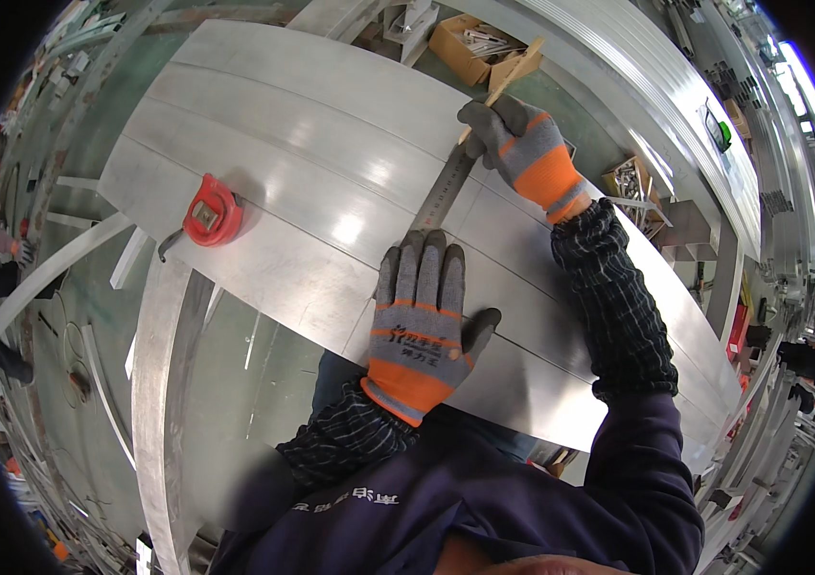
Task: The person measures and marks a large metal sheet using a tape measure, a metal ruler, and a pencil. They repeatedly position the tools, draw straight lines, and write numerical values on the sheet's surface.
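Note:
A steel ruler (443, 195) lies on a large brushed-metal panel (283, 129) made of long strips. My left hand (417, 321), in a grey and orange glove, rests flat with its fingers stretched over the near end of the ruler. At the ruler's far end, my right hand (527, 149), gloved alike, is closed around a slim, wood-coloured pencil (519, 69). The pencil's lower tip points down at the panel's far edge beside the ruler; its exact contact is hard to make out. A red tape measure (213, 213) sits on the panel's left part.
Cardboard boxes (455, 50) with small metal parts stand beyond the far edge. Another box of parts (630, 182) is at the right, near stacked aluminium profiles (656, 81). A metal beam (160, 383) runs below the panel's left side, with loose strips on the green floor.

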`<state>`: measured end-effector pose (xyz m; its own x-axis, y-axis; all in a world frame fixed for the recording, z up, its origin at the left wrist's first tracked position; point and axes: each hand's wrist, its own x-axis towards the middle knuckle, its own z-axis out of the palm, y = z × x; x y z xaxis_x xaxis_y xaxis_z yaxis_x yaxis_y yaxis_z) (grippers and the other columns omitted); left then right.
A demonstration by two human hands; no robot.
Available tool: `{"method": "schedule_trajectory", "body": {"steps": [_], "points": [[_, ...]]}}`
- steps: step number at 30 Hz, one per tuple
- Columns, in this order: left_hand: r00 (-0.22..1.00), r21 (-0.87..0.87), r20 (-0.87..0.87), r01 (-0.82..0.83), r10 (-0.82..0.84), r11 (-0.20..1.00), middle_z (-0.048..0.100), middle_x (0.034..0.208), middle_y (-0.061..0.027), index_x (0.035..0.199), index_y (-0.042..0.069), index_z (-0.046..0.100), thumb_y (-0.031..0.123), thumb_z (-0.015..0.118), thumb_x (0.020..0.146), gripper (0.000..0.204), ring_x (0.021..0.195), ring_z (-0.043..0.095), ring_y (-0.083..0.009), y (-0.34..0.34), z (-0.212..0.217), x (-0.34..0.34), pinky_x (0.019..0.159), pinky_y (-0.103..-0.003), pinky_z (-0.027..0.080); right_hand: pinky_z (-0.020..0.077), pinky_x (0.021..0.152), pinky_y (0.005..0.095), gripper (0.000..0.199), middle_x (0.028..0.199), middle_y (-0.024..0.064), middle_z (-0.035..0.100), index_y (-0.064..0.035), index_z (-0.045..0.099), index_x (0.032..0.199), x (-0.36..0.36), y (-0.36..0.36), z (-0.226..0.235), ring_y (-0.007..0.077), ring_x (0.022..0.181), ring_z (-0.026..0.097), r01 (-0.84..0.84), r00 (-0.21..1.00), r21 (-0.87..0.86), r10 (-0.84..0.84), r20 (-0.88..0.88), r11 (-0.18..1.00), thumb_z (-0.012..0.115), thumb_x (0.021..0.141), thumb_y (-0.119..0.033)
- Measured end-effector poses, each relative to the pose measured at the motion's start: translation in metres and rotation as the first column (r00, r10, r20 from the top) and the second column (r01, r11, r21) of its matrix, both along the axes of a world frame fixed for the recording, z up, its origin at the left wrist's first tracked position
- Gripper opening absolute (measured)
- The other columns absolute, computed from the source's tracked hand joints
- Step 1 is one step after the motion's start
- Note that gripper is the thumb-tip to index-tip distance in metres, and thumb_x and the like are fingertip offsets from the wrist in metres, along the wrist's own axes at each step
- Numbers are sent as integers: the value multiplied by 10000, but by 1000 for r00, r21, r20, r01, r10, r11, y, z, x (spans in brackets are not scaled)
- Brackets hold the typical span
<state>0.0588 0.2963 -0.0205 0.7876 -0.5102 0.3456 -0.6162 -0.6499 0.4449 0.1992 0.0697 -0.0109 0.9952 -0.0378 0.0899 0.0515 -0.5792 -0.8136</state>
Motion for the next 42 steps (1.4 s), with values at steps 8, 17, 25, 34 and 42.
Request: {"method": "schedule_trajectory", "body": {"steps": [8, 17, 25, 34, 42], "points": [[999, -22, -35, 8, -9, 1000, 504, 1510, -326, 1444, -96, 550, 451, 770, 929, 783, 1440, 455, -510, 2, -5, -1, 1231, -606, 327, 562, 652, 337, 261, 803, 85, 750, -40, 740, 1132, 1, 5, 4, 173, 683, 684, -22, 998, 46, 24, -53, 999, 649, 1064, -276], [999, -33, -28, 15, -16, 999, 519, 1489, -322, 1434, -98, 553, 439, 780, 920, 777, 1419, 473, -506, 5, -5, -1, 1216, -604, 347, 574, 724, 423, 276, 833, 173, 733, -32, 693, 1128, 28, -19, -11, 358, 772, 712, 89, 992, -268, -60, 112, 959, 642, 1031, -286], [1000, -55, 13, 20, -19, 998, 557, 1431, -323, 1389, -114, 577, 424, 786, 904, 754, 1351, 519, -499, 2, -2, 1, 1186, -600, 381, 581, 838, 517, 331, 981, 244, 752, -79, 697, 1196, 46, -28, -7, 464, 949, 711, 232, 972, -494, -187, 139, 838, 620, 1002, -335], [999, -42, -23, 38, -39, 998, 522, 1479, -349, 1412, -127, 554, 469, 720, 940, 778, 1416, 467, -519, 9, -1, -1, 1222, -626, 329, 568, 900, 529, 413, 1094, 230, 760, -165, 624, 1381, 31, -45, -7, 453, 1046, 716, 351, 936, -530, -309, 170, 772, 540, 1050, -396], [938, -88, 211, -261, 274, 961, 471, 1568, -286, 1558, -67, 431, 340, 868, 796, 968, 1453, 445, -495, 121, 33, 35, 1227, -580, 347, 562, 948, 533, 427, 1165, 222, 759, -147, 620, 1349, 24, -62, -24, 455, 1104, 709, 463, 842, -685, -520, 141, 563, 555, 1020, -410]]}}
